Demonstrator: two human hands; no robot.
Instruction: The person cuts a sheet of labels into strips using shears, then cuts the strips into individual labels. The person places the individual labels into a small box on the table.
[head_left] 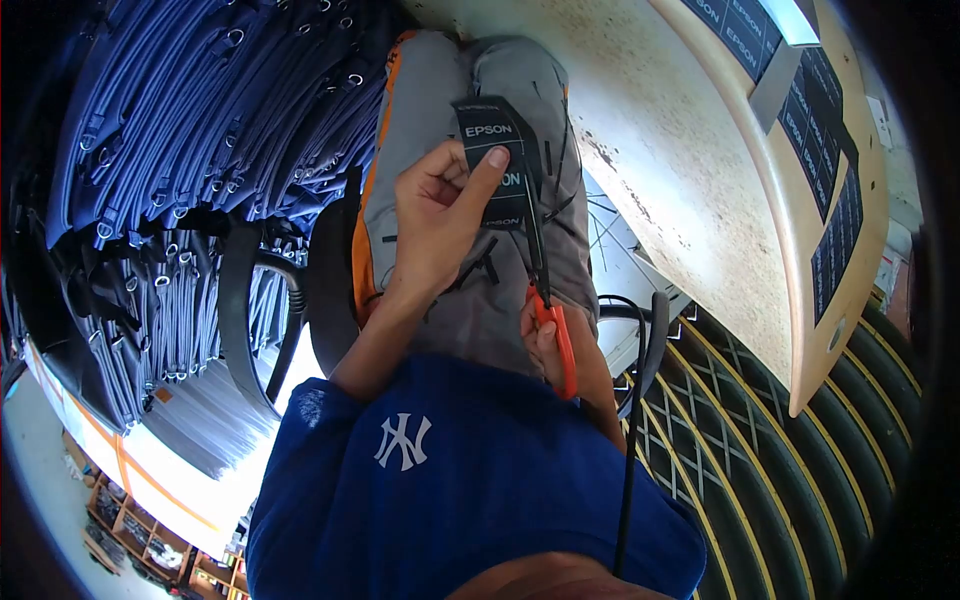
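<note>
My left hand [435,215] is shut on a black strip of labels [495,150] printed EPSON, with the thumb pressed on its face, above my grey-trousered lap [430,90]. Lower down, my right hand [545,345] grips orange-handled scissors [560,335]. Their dark blades [535,240] run up along the right edge of the label strip. Much of the right hand is hidden behind the scissor handle and my blue shirt [450,500].
A big pile of blue fabric items with metal rings [200,120] fills the left. At the right a pale wooden tabletop [700,180] carries more black EPSON labels [830,130]. A black cable [632,420] hangs near a yellow-green metal grating [790,470].
</note>
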